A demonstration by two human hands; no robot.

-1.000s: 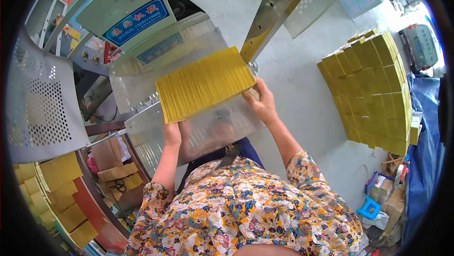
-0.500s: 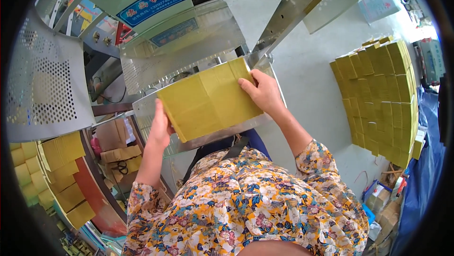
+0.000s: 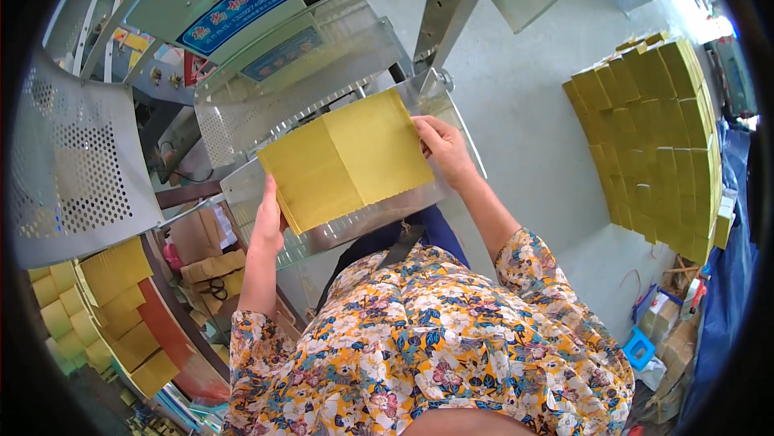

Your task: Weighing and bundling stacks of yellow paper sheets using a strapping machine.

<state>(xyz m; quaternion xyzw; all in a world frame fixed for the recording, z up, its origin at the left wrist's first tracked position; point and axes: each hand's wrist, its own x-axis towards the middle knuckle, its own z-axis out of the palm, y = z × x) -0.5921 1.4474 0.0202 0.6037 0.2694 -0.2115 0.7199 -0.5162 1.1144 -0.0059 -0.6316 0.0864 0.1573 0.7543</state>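
A flat rectangular bundle of yellow paper (image 3: 347,160), with a crease across its middle, lies between my two hands over the metal tray (image 3: 435,101) of a machine. My left hand (image 3: 268,214) is pressed along the bundle's left end, with most of its fingers hidden beneath or behind it. At the right end, my right hand (image 3: 442,146) grips the edge near its far corner, fingers curled and partly under the paper. The bundle tilts a little, its right end farther from me than its left.
A machine with a clear guard (image 3: 322,53) and a perforated metal panel (image 3: 76,162) stands ahead and left. Yellow paper bundles form a tall stack (image 3: 653,146) at right. Scissors (image 3: 216,288) lie on a lower-left shelf beside more yellow paper (image 3: 121,275). A blue plastic item (image 3: 639,348) sits lower right.
The bundle has shifted slightly left in view, along with the surroundings. My right thumb, earlier on the bundle's top face, has slid out to its right edge. My left hand keeps its place.
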